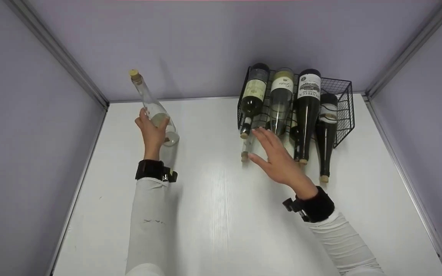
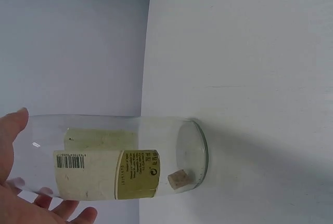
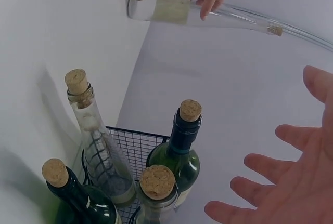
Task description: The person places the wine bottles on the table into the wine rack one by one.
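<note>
My left hand [image 1: 152, 132] grips a clear glass bottle [image 1: 154, 105] on the left, its thumb and fingers around the body. The bottle's cork-stoppered neck points to the back wall in the head view. In the left wrist view, the bottle [image 2: 171, 130] bears a cream and olive label, and a loose cork [image 2: 178, 179] lies inside near the base. Whether the base touches the table cannot be told. My right hand [image 1: 282, 163] holds nothing; its fingers are spread beside the corked bottles in a black wire basket [image 1: 343, 111].
The basket holds several bottles, among them a dark labelled bottle [image 1: 308, 107], a clear labelled one [image 1: 281, 103] and a dark one at the right [image 1: 325, 142]. It stands on the white table [image 1: 213, 214] near the back wall [image 1: 198, 46]. Walls also rise on both sides.
</note>
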Demonstrator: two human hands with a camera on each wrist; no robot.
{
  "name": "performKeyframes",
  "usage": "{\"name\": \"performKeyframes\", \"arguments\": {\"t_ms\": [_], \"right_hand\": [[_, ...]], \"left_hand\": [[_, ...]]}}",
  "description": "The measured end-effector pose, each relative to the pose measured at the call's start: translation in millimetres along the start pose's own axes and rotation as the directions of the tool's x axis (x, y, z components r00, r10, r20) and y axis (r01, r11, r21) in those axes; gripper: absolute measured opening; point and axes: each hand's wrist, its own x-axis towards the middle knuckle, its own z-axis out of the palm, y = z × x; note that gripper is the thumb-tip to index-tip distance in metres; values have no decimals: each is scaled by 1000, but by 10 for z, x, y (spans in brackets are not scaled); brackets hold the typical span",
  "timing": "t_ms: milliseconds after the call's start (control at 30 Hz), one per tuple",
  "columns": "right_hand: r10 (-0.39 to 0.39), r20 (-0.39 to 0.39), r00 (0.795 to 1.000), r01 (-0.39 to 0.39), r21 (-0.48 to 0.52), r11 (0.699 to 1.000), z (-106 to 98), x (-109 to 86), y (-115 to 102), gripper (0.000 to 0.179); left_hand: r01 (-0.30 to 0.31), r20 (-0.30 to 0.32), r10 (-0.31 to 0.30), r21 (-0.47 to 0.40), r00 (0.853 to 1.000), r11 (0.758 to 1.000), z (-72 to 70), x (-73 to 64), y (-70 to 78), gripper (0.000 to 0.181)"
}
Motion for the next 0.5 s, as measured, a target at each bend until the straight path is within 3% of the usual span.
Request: {"name": "performKeyframes", "arguments": {"t_ms": [233, 500], "right_hand": [[-47, 37, 998, 45, 57, 997, 116, 2, -70, 65], [-95, 91, 991, 83, 123, 989, 186, 7, -82, 69]], "left_hand": [[-25, -23, 25, -14, 999, 1000, 24, -1, -41, 78], [-29, -44, 22, -150, 999, 988, 82, -73, -33, 76]]}}
